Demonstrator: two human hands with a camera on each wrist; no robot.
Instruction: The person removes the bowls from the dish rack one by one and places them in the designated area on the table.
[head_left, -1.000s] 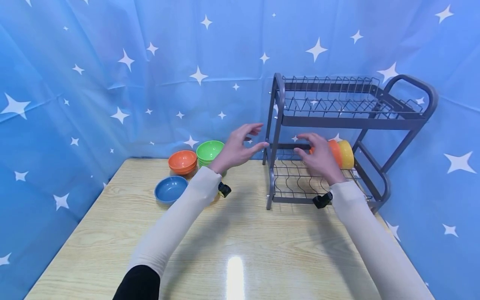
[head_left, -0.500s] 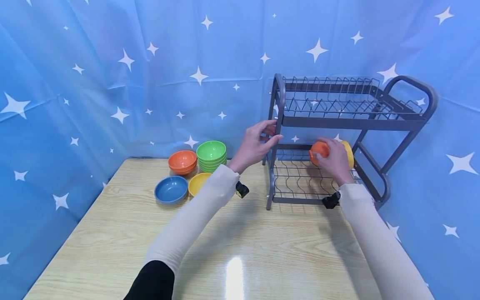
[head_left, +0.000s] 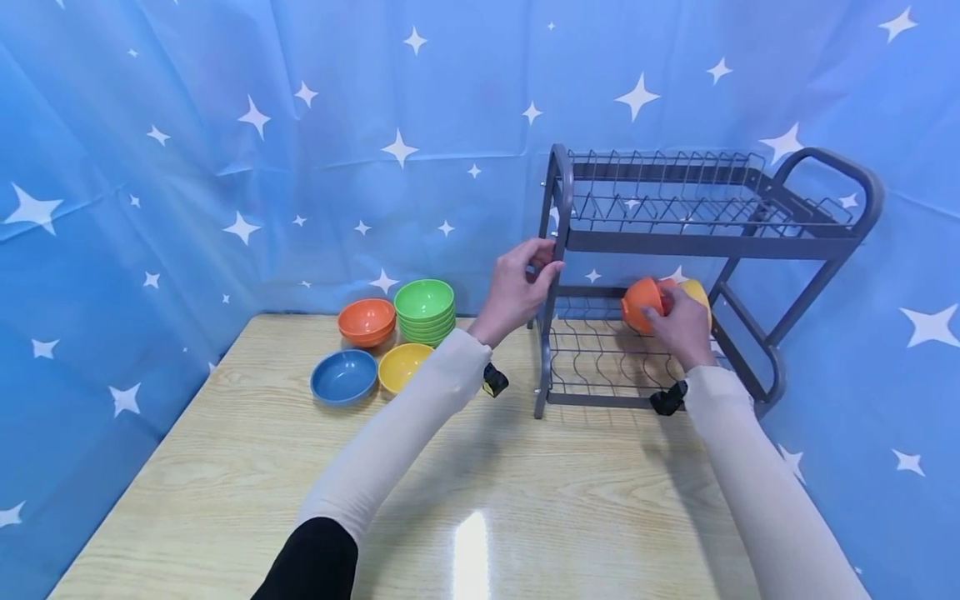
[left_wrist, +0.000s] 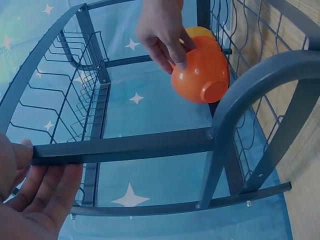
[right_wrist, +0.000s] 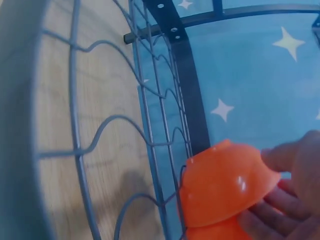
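My left hand (head_left: 517,287) grips the dark dish rack (head_left: 705,244) at its left side post; in the left wrist view its fingers (left_wrist: 55,185) curl round the side bar. Inside, on the lower shelf, my right hand (head_left: 678,325) pinches an orange bowl (head_left: 640,306) by the rim. That bowl lies on its side, its foot facing left. The right wrist view shows thumb and fingers at the edge of the orange bowl (right_wrist: 227,182), with a second orange bowl (right_wrist: 215,232) right behind it. Beyond them a yellow bowl (head_left: 699,296) stands on edge, partly covered by my hand.
On the table (head_left: 225,467) to the left are a stack of green bowls (head_left: 424,302), orange bowls (head_left: 366,318), a blue bowl (head_left: 344,377) and a yellow bowl (head_left: 402,365). A starred blue curtain (head_left: 337,208) hangs behind. The rack's upper wire shelf (head_left: 675,200) overhangs my right hand.
My left hand has moved right, from beside the rack onto its side post. My right hand has shifted right and now holds the orange bowl's rim, uncovering the bowl's foot.
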